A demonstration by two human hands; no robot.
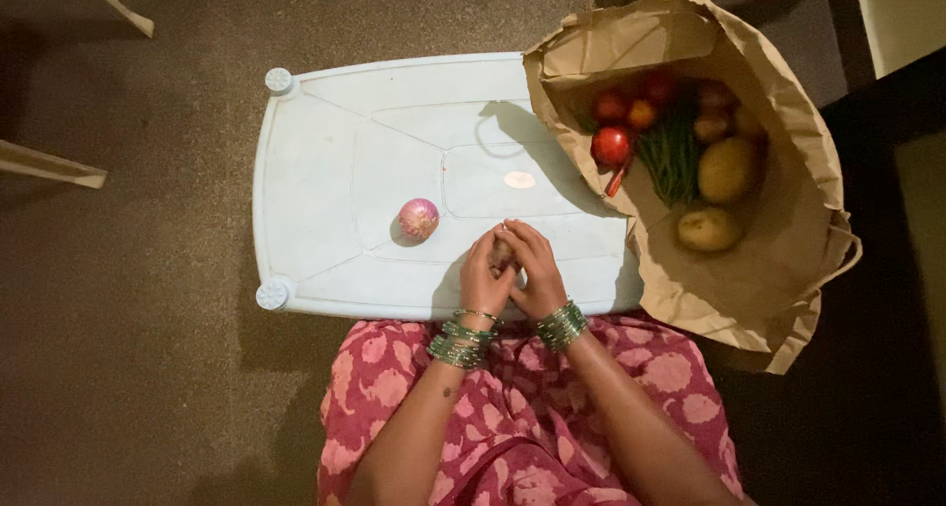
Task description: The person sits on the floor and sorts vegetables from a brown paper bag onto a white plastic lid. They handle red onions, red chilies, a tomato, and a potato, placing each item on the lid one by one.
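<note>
My left hand and my right hand are cupped together over the near edge of a pale blue plastic table. Between the fingers they hold a small roundish brown-pink thing, mostly hidden; it looks like an onion, but I cannot tell for sure. Both wrists carry green bangles. A purple onion lies alone on the table, a little to the left of my hands and apart from them.
An open brown paper bag lies on the table's right end, holding potatoes, tomatoes and green beans. A small white sticker is on the tabletop. Dark carpet surrounds the table; my pink patterned lap is below.
</note>
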